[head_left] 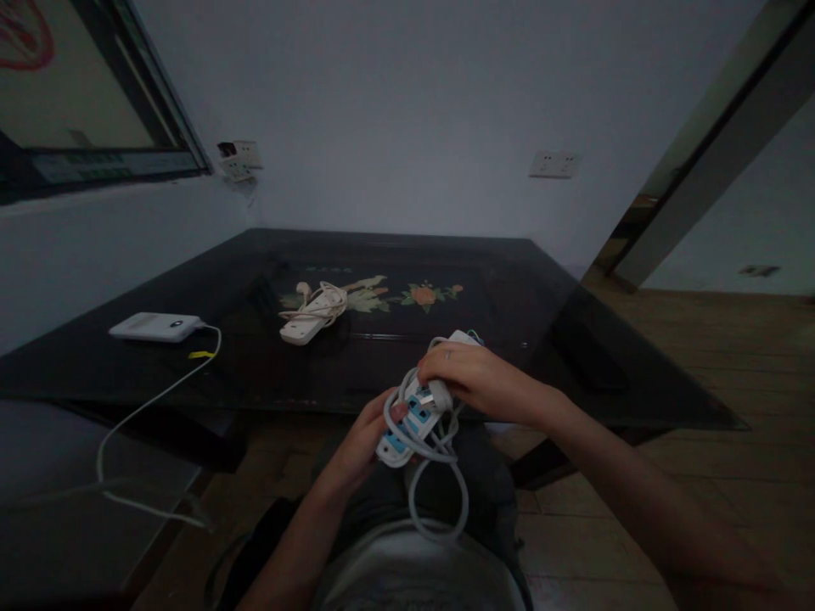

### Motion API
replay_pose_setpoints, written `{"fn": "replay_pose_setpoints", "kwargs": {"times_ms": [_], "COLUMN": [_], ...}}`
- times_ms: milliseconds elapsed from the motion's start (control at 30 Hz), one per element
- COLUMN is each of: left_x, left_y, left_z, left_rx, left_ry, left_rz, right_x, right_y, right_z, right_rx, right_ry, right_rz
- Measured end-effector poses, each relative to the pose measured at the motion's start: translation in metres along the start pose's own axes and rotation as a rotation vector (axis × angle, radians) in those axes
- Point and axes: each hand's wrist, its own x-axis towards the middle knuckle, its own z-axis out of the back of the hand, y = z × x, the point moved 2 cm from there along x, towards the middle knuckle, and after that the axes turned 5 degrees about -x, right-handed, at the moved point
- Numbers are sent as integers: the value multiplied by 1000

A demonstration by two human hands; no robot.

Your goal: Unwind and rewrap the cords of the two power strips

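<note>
A white power strip (396,451) with blue sockets is held tilted over the table's near edge and my lap. Its grey-white cord (438,536) loops around it and hangs down in a ring. My left hand (369,433) grips the near end, its thumb pressing by the cord and sockets. My right hand (471,375), with a ring on one finger, closes over the far part of the strip. Beneath those fingers a plug (436,395) with metal prongs lies against the strip; whether the fingers touch it I cannot tell.
On the dark glossy table (407,365) lies another white power strip (304,327) wrapped in its cord. To the left sits a white power bank (156,326), its cable (153,392) hanging over the edge. Wall sockets (553,164) are behind. A dark flat object (589,361) rests at right.
</note>
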Motion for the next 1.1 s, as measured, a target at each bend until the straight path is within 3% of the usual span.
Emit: {"fn": "replay_pose_setpoints", "kwargs": {"times_ms": [267,467,667,933,1100], "left_x": [2,1,6,41,70], "left_y": [3,-3,-16,-46,-67], "left_z": [0,3,11,54,86], "left_rx": [5,-33,126,361,420], "left_ry": [9,-60,-150,-251,-303], "left_rz": [-15,-99,-228,-407,-426], "right_x": [-5,-10,-8,35,56], "right_y": [-1,-3,-1,-12,-17], "right_z": [-7,-18,-23,-49,-58], "right_rx": [23,61,86,76,114], "right_ry": [-3,-19,-69,-238,-346], "right_rz": [31,51,48,-30,-53]}}
